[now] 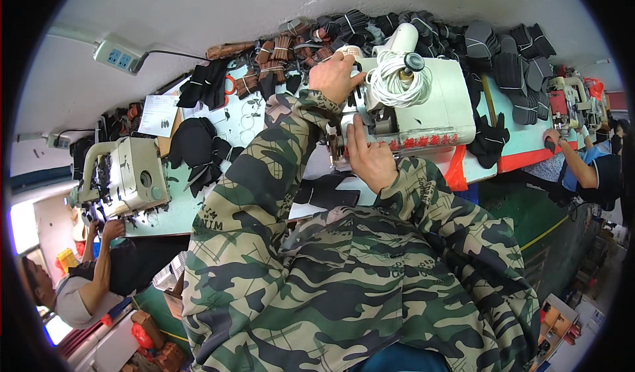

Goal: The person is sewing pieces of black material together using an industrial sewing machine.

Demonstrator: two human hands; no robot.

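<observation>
A white sewing machine stands in front of me, with a coil of white cord hung on it. My left hand is at the machine's far left end, its fingers bent over and the thumb pointing right; what lies under the fingers is hidden. Closer to me, my right hand rests against the machine's near left part, with two fingers stretched forward side by side. Whether thin material lies under those fingertips does not show. Dark fabric pieces lie on the table edge just below the hands.
Bundled brown pieces and dark grey stacks line the wall. Red-handled scissors, a paper sheet and a black pile lie left. Co-workers sit at another machine on the left and at a red-and-white one on the right.
</observation>
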